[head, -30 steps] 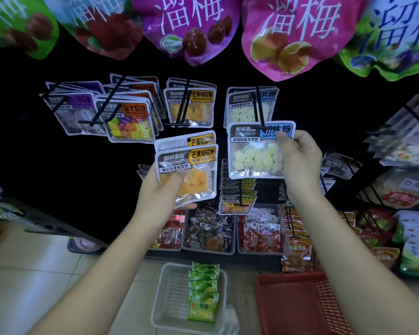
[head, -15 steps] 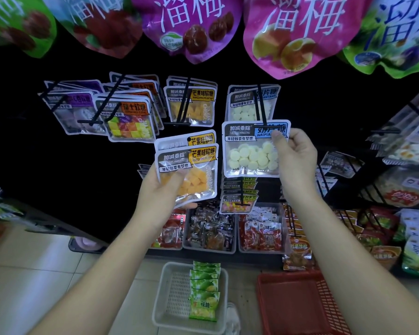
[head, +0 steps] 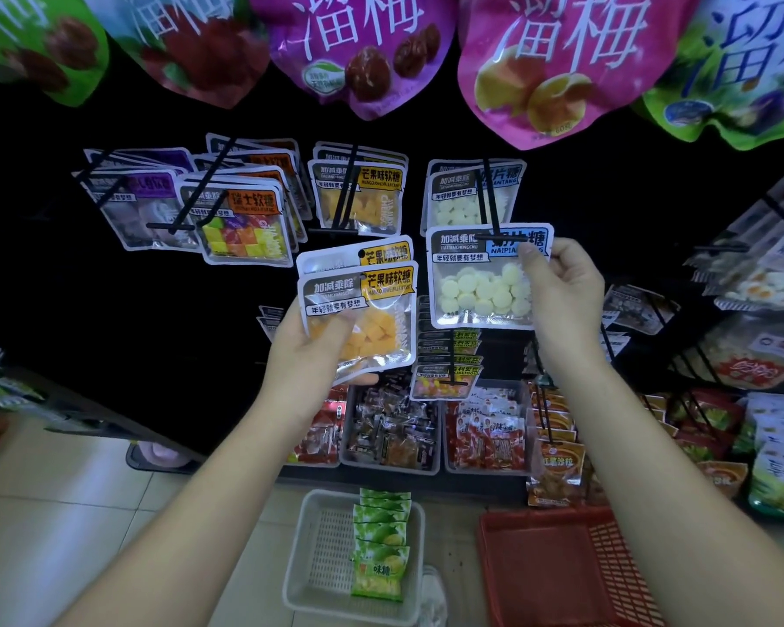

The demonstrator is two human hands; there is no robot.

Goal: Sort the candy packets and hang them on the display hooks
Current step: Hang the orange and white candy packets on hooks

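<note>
Right hand gripping white-tablet packet by its right edge, header level with black hook tip. Left hand clasping two stacked mango-candy packets, held left of it, below hung mango packets.

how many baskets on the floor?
2: a white basket holding green packets at bottom centre, and a red basket to its right, partly hidden by the forearm.
</note>
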